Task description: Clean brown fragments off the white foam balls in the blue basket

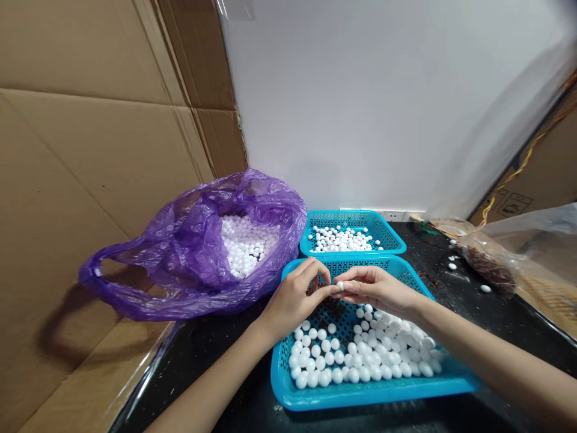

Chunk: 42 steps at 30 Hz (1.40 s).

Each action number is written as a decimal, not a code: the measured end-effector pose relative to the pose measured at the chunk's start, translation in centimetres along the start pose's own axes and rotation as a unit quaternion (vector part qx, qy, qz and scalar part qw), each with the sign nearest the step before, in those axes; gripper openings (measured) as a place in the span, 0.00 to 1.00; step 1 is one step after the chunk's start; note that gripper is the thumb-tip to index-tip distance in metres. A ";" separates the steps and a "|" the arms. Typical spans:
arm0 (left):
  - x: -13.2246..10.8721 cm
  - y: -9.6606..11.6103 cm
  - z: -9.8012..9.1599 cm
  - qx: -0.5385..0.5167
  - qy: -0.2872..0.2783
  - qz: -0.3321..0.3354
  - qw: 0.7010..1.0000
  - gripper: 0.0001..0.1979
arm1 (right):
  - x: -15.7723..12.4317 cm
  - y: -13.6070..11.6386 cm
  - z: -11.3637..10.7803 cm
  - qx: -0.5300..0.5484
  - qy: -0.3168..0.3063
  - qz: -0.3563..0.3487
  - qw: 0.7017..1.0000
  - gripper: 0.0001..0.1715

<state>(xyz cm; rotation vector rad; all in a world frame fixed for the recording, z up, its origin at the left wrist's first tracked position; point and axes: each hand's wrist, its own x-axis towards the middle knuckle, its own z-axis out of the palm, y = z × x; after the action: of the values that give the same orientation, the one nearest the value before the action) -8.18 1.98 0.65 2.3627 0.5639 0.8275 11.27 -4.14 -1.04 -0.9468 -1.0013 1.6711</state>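
Observation:
My left hand (pixel 301 291) and my right hand (pixel 376 290) meet fingertip to fingertip over the near blue basket (pixel 360 397). A small white ball (pixel 340 285) sits between the thumb and fingers of my right hand. The thumb and forefinger of my left hand are pinched right beside that ball; whatever they hold is too small to make out. Below, many white balls (pixel 374 355) are spread over the basket's front and right side. Dark brown bits (pixel 330 308) lie in the basket under my hands, partly hidden by them.
At the left stands an open purple plastic bag (pixel 180 240) full of white balls. Behind is a second blue basket (pixel 396 242) with smaller white pieces. On the right, a clear bag (pixel 491 267) holds brown bits, with loose white pieces (pixel 485 288) nearby on the black tabletop (pixel 460 325).

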 end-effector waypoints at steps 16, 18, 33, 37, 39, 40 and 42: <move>0.1 0.2 -0.2 0.002 -0.038 0.001 0.999 0.04 | 0.1 -0.6 -1.1 -0.230 0.025 -0.091 0.969 0.16; 0.0 0.4 -0.2 0.001 -0.043 -0.001 0.999 0.05 | -0.2 -0.5 -1.3 -0.286 -0.035 -0.069 0.955 0.14; 0.1 0.5 -0.2 0.014 -0.071 -0.021 0.997 0.05 | -0.3 -1.0 -2.7 -0.350 0.197 -0.240 0.884 0.26; 0.1 0.2 0.0 0.064 -0.107 -0.034 0.992 0.06 | -0.3 -0.7 -2.6 -0.434 0.150 -0.189 0.868 0.09; 0.1 0.0 0.0 0.100 -0.135 -0.037 0.985 0.06 | -0.3 -0.6 -2.5 -0.503 0.107 -0.165 0.842 0.06; 0.1 -0.1 0.1 0.120 -0.150 -0.037 0.981 0.06 | -0.4 -0.6 -2.4 -0.539 0.086 -0.155 0.824 0.06; 0.1 -0.3 0.1 0.160 -0.177 -0.033 0.971 0.05 | -0.6 -0.5 -2.3 -0.597 0.054 -0.138 0.788 0.06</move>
<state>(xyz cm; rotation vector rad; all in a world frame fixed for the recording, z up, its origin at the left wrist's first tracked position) -8.04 2.23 0.42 2.6817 0.6578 0.2854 13.66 -4.19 -1.32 -1.5339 -2.0549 0.5642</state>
